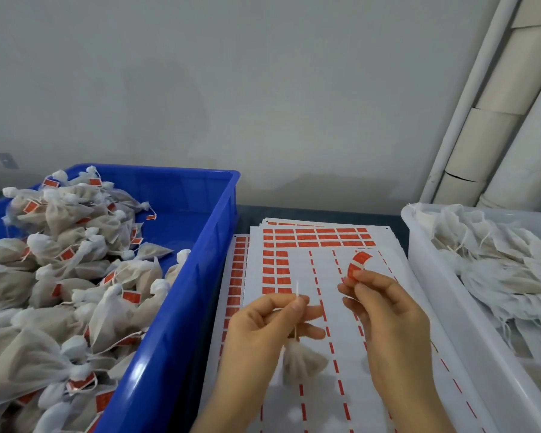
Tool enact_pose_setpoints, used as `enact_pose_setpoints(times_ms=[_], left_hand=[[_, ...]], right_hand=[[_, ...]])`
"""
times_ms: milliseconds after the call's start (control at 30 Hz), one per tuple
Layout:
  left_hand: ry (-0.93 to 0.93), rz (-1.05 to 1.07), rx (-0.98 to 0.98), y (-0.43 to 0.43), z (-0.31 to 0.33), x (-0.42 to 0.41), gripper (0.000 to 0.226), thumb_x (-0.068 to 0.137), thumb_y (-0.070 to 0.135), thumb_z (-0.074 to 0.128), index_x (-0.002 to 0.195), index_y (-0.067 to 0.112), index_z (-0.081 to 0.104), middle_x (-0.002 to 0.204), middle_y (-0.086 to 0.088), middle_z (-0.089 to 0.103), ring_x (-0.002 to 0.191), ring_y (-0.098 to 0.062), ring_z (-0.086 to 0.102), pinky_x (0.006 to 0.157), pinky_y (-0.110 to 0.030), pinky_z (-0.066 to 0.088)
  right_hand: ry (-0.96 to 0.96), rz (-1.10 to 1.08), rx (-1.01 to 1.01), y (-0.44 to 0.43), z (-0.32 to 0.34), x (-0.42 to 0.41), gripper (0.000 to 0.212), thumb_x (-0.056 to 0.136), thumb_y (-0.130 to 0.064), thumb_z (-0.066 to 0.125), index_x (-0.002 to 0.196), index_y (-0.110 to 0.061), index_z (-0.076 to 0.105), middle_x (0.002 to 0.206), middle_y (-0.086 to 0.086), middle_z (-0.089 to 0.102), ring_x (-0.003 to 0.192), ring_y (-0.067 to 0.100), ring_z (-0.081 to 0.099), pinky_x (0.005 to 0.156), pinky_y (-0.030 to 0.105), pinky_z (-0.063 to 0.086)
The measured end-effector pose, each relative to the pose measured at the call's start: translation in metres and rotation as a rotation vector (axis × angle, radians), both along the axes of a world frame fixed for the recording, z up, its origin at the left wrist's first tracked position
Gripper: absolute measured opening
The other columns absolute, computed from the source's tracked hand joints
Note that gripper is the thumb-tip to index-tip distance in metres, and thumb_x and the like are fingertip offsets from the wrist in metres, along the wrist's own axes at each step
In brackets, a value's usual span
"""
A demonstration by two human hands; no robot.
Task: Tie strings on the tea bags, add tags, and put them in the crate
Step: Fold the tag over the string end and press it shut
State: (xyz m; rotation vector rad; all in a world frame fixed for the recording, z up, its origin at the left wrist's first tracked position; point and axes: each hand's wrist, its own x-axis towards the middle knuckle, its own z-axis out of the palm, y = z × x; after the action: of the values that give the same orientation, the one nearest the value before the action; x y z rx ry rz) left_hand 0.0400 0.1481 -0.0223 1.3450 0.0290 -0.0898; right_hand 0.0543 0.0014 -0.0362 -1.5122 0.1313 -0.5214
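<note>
Tea bag (303,360): hangs at 6 o'clock from string (298,292), pinched by left hand (263,326) | tag (356,267): peeled, pinched by right hand (384,320), 1 o'clock | crate (200,245): 9 o'clock | advice: keep string taut, fold tag squarely over its end.

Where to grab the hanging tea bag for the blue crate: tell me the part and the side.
Probably the gathered neck of the tea bag, just under the string: it is narrow there, while the body fans out soft. Come from the right, since the left hand pinching the string crowds the left side. The right hand is busy with a tag.
</note>
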Motion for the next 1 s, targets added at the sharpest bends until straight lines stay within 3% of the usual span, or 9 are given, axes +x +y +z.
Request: enact_pose_setpoints(times_ms=[67, 200, 367, 533, 733, 900, 1000], left_hand=[[-0.002, 0.006, -0.004, -0.001, 0.001, -0.003, 0.018, 0.063, 0.033, 0.065, 0.073, 0.023, 0.075, 0.08, -0.005, 0.075, 0.063, -0.024, 0.071, 0.055, -0.021, 0.055], [-0.029, 0.02, -0.01, -0.005, 0.007, -0.007, 0.015, 0.064, 0.033, 0.064, 0.072, 0.026, 0.076, 0.079, -0.003, 0.075, 0.059, -0.022, 0.069, 0.05, -0.022, 0.054], [-0.048, 0.051, 0.052, -0.007, 0.006, -0.007, 0.017, 0.06, 0.034, 0.065, 0.068, 0.023, 0.077, 0.073, 0.001, 0.073, 0.054, -0.017, 0.066, 0.053, -0.022, 0.055], [-0.018, 0.031, 0.047, -0.007, 0.006, -0.007, 0.015, 0.061, 0.031, 0.065, 0.065, 0.022, 0.076, 0.064, -0.002, 0.069, 0.051, -0.013, 0.062, 0.051, -0.02, 0.052], [-0.001, 0.011, 0.04, -0.008, 0.006, -0.009, 0.019, 0.06, 0.033, 0.066, 0.066, 0.018, 0.076, 0.06, -0.003, 0.067, 0.045, -0.01, 0.056, 0.047, -0.018, 0.047], [0.0, -0.009, 0.045, -0.008, 0.006, -0.009, 0.023, 0.057, 0.04, 0.067, 0.064, 0.02, 0.076, 0.057, -0.002, 0.065, 0.043, -0.008, 0.052, 0.045, -0.017, 0.044], [0.012, 0.017, 0.033, -0.007, 0.006, -0.008, 0.029, 0.052, 0.042, 0.067, 0.066, 0.019, 0.077, 0.057, -0.002, 0.065, 0.042, -0.008, 0.049, 0.043, -0.016, 0.041]], right_hand=[[-0.019, 0.025, -0.007, 0.004, 0.003, -0.002, 0.009, 0.083, -0.026, 0.06, 0.09, -0.027, 0.066, 0.085, -0.022, 0.07, 0.081, 0.004, 0.069, 0.062, 0.012, 0.052], [-0.036, 0.061, -0.056, 0.017, 0.006, -0.008, 0.028, 0.066, -0.048, 0.058, 0.089, -0.032, 0.063, 0.084, -0.028, 0.068, 0.079, 0.0, 0.067, 0.059, 0.009, 0.051], [-0.049, 0.097, 0.003, 0.021, 0.006, -0.01, 0.036, 0.063, -0.042, 0.063, 0.097, -0.032, 0.059, 0.09, -0.023, 0.068, 0.076, 0.006, 0.07, 0.056, 0.013, 0.051], [-0.07, 0.248, 0.175, 0.017, 0.015, -0.011, 0.044, 0.064, -0.032, 0.068, 0.106, -0.033, 0.056, 0.098, -0.007, 0.071, 0.082, 0.023, 0.071, 0.069, 0.03, 0.058], [-0.084, 0.343, 0.175, 0.014, 0.015, -0.011, 0.05, 0.056, -0.033, 0.072, 0.103, -0.034, 0.058, 0.097, -0.005, 0.072, 0.085, 0.023, 0.071, 0.067, 0.027, 0.057], [-0.098, 0.326, 0.059, 0.014, 0.012, -0.01, 0.05, 0.047, -0.048, 0.076, 0.093, -0.055, 0.058, 0.096, -0.022, 0.069, 0.092, 0.007, 0.068, 0.064, 0.018, 0.054], [-0.109, 0.33, 0.052, 0.013, 0.01, -0.009, 0.051, 0.053, -0.04, 0.079, 0.099, -0.049, 0.058, 0.097, -0.024, 0.068, 0.092, 0.004, 0.067, 0.063, 0.012, 0.051]])
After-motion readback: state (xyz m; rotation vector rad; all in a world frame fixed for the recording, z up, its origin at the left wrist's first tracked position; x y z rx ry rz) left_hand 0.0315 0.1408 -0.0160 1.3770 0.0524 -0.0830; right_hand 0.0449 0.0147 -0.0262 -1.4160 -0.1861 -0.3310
